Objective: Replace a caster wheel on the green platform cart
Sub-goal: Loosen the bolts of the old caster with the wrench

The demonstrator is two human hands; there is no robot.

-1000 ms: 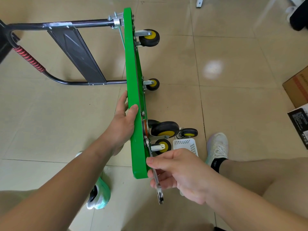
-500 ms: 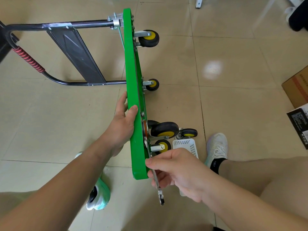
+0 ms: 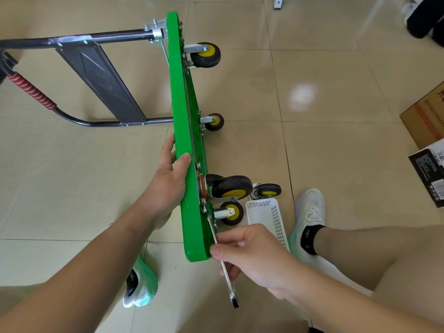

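Note:
The green platform cart (image 3: 185,131) stands on its long edge on the tiled floor, with its wheels pointing right. My left hand (image 3: 168,186) grips the deck's upper edge, thumb over the rim. My right hand (image 3: 254,255) is closed around a silver wrench (image 3: 229,284) whose far end reaches the mounting plate of the near casters. A large black and yellow caster (image 3: 231,187) sits on the deck above a smaller one (image 3: 231,213). A loose caster wheel (image 3: 268,191) lies on the floor beside a white plastic basket (image 3: 269,215).
The cart's black folding handle (image 3: 96,75) with a red grip lies flat to the left. Two more casters (image 3: 206,55) are mounted at the far end. My feet in white shoes (image 3: 310,210) flank the cart. Cardboard boxes (image 3: 425,121) sit at the right edge.
My right hand has swung the wrench handle slightly, the free end shifting a little to the right and down. The left hand and cart stay put.

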